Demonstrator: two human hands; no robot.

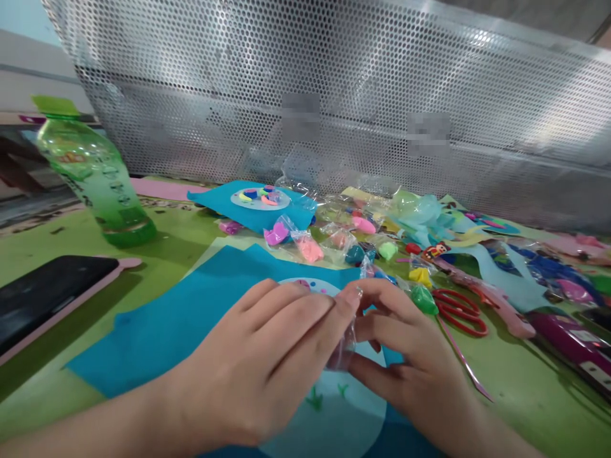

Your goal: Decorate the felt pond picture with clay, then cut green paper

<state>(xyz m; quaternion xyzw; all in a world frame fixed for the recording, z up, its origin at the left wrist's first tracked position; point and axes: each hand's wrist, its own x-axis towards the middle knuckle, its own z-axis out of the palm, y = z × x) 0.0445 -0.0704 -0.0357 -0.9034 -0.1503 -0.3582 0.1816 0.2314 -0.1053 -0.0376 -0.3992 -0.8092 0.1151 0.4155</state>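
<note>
My left hand [258, 369] and my right hand [405, 356] meet over a blue felt sheet [162, 324] with a pale round disc [329, 413] on it. Both pinch a small clear plastic bag [344, 346] between their fingertips; what is inside it I cannot make out. The disc carries small green shapes near its middle. Just beyond my fingers lie several little bags of coloured clay [310, 245], pink, green, yellow and blue.
A green plastic bottle [98, 175] stands at the back left, a black phone in a pink case [42, 299] lies at the left. Red scissors [461, 312] lie right of my hands. A second blue felt piece [260, 203] lies before a perforated metal screen [334, 95].
</note>
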